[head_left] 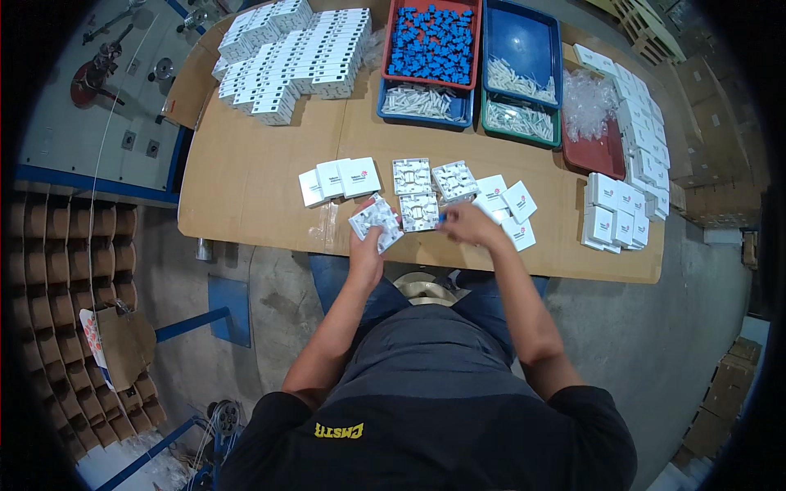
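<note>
My left hand [366, 252] grips a white square plastic housing [378, 219], tilted, its moulded inner side up, at the table's front edge. My right hand [470, 224] is closed in a pinch, with a small blue plastic piece [442, 218] at its fingertips. Between the hands lies another white housing [419, 211], open side up. Just beyond it are two similar housings, one straight [411, 176] and one turned [455, 180]. Left of these, several white square covers [360, 177] overlap in a row. More white covers [518, 201] lie loosely beside my right hand, partly hidden by it.
At the back stand a red tray of blue pieces [434, 45], a blue tray [521, 41], and lower trays of slim white parts [417, 101]. White units are stacked at back left [303, 57] and right [614, 211]. Clear plastic bags [588, 102] fill a red tray.
</note>
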Available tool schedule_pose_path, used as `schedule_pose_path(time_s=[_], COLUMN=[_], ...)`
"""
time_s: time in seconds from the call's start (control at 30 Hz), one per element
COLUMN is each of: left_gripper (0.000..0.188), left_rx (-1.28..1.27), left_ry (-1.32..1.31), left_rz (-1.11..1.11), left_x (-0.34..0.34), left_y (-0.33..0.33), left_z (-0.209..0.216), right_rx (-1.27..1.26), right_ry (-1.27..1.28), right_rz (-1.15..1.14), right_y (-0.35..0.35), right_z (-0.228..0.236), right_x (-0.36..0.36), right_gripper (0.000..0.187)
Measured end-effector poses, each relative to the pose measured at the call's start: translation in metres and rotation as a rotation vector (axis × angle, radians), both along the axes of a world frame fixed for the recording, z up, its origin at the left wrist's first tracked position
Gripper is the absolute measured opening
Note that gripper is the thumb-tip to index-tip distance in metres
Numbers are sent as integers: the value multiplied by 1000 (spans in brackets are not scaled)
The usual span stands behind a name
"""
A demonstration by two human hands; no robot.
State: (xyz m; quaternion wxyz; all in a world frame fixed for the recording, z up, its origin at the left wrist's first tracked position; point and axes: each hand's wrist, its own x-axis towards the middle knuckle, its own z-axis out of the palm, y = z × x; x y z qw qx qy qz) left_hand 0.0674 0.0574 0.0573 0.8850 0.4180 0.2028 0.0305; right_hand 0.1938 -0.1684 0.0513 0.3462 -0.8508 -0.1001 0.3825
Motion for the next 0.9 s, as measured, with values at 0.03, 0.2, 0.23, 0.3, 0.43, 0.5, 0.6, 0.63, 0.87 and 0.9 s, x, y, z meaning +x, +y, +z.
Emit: schedule_pose_path(time_s=[0.03,0.2,0.23,0.3,0.43,0.5,0.6,0.63,0.87,0.9], left_gripper=[52,46,44,43,45,47,42,42,40,41], left_rx=[-2,-45,-91,-122,-79,-69,33,31,161,123], left_ry=[-3,81,55,111,87,107,107,108,69,106], left_rz=[-8,-27,-40,28,4,7,-59,-60,60,100], left_x=[2,-7,-6,-9,-8,-11,-12,-10,7,10], left_y=[-4,-20,-22,-19,-25,-32,-40,-40,-27,-19], left_z=[-3,-17,-12,-29,-25,-24,-27,-33,-39,-37], right_rx=[-31,759,757,599,430,402,373,372,550,472], right_ry=[-131,-617,-617,-597,-330,-244,-165,-182,-213,-279], right_rz=[17,-546,-546,-248,-3,-106,-237,-258,-452,-488], right_y=[-3,47,48,53,53,56,58,57,42,34], right_z=[-14,76,75,75,39,20,13,13,-16,-20], right_x=[23,92,87,66,-39,-70,-86,-86,-85,-79], right_gripper=[37,59,59,32,15,18,19,19,17,18])
